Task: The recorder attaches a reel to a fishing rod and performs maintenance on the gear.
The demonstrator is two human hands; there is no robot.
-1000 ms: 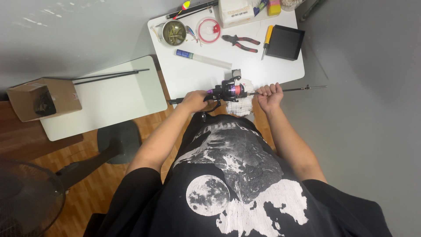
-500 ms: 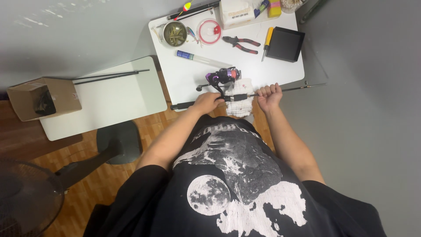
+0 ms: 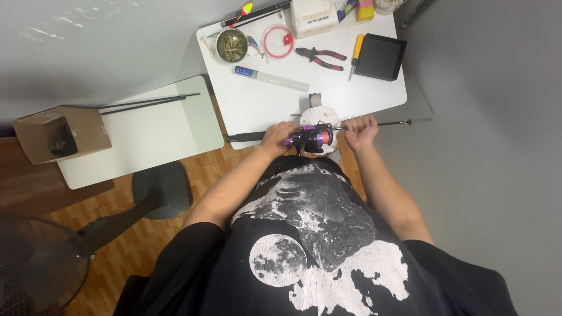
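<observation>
**Steadying the rod at the table's near edge**

We hold the fishing rod level along the near edge of the white table. Our left hand is wrapped closed around the handle beside the purple reel; our right hand is clenched on the shaft to its right. Keeping both fists firm and the rod level should stop the reel from twisting. The pliers lie far back.
</observation>
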